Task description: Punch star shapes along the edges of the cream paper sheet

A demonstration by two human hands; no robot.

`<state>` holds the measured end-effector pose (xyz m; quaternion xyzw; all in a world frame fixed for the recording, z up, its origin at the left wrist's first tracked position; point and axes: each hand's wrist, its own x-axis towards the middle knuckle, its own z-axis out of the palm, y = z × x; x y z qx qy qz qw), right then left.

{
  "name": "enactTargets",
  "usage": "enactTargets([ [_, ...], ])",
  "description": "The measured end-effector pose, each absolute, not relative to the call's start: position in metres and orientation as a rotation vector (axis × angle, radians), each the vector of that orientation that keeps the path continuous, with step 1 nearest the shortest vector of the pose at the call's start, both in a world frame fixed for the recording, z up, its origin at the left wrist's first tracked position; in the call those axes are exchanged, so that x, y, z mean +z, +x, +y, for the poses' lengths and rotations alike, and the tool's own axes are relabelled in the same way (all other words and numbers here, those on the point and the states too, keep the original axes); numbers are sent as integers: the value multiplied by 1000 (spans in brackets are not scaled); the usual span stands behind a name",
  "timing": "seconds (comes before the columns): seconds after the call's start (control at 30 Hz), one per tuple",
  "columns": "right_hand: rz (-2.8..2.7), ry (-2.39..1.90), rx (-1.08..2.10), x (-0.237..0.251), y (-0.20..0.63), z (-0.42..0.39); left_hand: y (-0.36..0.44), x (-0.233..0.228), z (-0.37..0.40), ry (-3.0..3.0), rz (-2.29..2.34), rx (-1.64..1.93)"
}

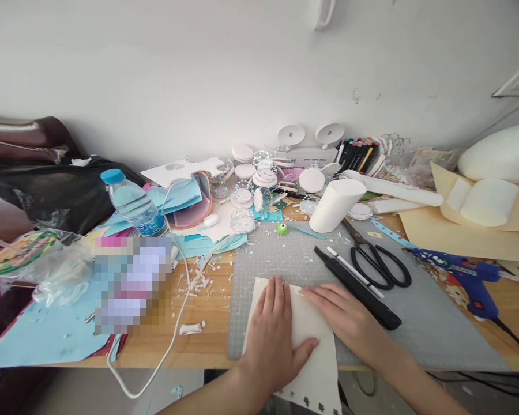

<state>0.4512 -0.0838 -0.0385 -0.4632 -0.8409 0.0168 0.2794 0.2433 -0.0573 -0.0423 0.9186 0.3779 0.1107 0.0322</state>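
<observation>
You're at a wooden desk point(207, 323) pushed against a plain white wall point(199, 69), with a grey cutting mat point(424, 323) covering its front middle. Both your hands lie flat on a cream paper sheet point(311, 340) at the mat's near-left corner; the sheet's lower end hangs over the desk's front edge. Your left hand point(270, 337) is spread open, palm down, thumb angled right, pressing the sheet without gripping it. Your right hand point(343, 317) is also open and flat, fingers pointing left to the sheet's upper right edge, nothing held. Just beside your right hand, a black utility knife point(358, 288) lies diagonally on the mat, with a white pen point(354, 272) alongside it and black scissors point(378, 262) further right. A white paper cylinder point(335, 204) leans tilted at the mat's far edge, a small green punch point(282, 229) near it. Right of the mat there's a blue glue gun point(471, 276) on the wood. Left side is crowded: water bottle point(134, 204), light blue paper point(47, 334), white cable point(173, 323) looping off the front edge, paper scraps. The back edge is stacked with small clear jars point(253, 184) and a row of markers point(358, 153). The barest stretch is the mat's right half in front of the scissors.
</observation>
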Motion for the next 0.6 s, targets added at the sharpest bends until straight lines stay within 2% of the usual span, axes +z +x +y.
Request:
enactTargets([
  [0.2, -2234, -1239, 69, -38, 452, -89, 224, -30, -36, 2804, 918, 212],
  [0.6, -2123, -1456, 28, -48, 463, -102, 232, -29, -39, 2860, 990, 195],
])
